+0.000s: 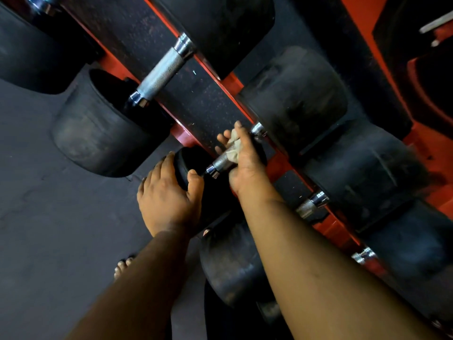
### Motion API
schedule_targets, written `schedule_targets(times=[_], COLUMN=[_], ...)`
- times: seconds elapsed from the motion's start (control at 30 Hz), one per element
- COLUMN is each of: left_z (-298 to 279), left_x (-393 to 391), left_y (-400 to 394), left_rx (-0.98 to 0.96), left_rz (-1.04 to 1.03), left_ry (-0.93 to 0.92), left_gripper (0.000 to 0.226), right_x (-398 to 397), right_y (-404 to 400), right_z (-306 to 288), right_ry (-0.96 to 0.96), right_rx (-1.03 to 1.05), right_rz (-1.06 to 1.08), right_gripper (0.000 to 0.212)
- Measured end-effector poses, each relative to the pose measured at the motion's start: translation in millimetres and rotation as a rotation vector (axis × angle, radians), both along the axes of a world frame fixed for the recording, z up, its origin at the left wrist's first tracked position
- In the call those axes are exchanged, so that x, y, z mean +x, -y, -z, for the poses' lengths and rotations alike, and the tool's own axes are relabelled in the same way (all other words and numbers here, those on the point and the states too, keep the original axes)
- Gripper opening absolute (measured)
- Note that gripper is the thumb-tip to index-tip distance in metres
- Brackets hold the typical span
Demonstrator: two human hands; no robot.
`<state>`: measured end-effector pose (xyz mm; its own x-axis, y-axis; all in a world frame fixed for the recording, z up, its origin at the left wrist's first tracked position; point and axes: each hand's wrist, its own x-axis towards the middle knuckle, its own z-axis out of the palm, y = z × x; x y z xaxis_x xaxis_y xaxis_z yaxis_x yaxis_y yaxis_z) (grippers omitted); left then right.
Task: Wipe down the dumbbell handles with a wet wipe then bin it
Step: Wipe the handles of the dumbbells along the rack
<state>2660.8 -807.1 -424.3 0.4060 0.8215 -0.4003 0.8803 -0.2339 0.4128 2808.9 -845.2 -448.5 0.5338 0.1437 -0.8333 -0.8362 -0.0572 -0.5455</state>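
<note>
Knurled steel dumbbell handle (221, 161), wrapped by the right hand (245, 163) gripping a pale wet wipe (232, 149); left hand (169, 195) clasped the black rubber head (190, 165). Twisting strokes would clean best.

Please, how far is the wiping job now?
In hand: the right hand wraps the wet wipe around one dumbbell handle, while the left hand holds that dumbbell's end. Done: cannot tell which handles are already wiped. Left: at least binning the wipe; no bin is in view.
</note>
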Motion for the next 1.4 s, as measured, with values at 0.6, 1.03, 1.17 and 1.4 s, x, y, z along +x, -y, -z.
schedule_targets(times=[0.6,1.03,1.17,1.4], left_z=[-9.9,-58.4,-63.0,-35.2], left_x=[-1.5,-44.8,-43.2,-4.5], left_y=[-2.0,149.0,189.9,177.3], left_rx=[-0.030,-0.140,-0.288,-0.249], left_rz=[0.016,0.172,0.252,0.033], left_ry=[0.019,0.031,-0.001,-0.054], left_gripper=[0.070,0.092,0.082,0.078], right_x=[-39.0,-11.5,-19.6,-16.8], right_y=[59.4,201.7,235.9,224.9], right_z=[-35.0,-74.9,-75.2,-55.3], right_ry=[0.209,1.004,1.145,1.300], right_rx=[-0.330,-0.498,-0.720,-0.830], right_rz=[-1.044,-1.776,-2.268,-2.564], right_gripper=[0.018,0.062,0.060,0.064])
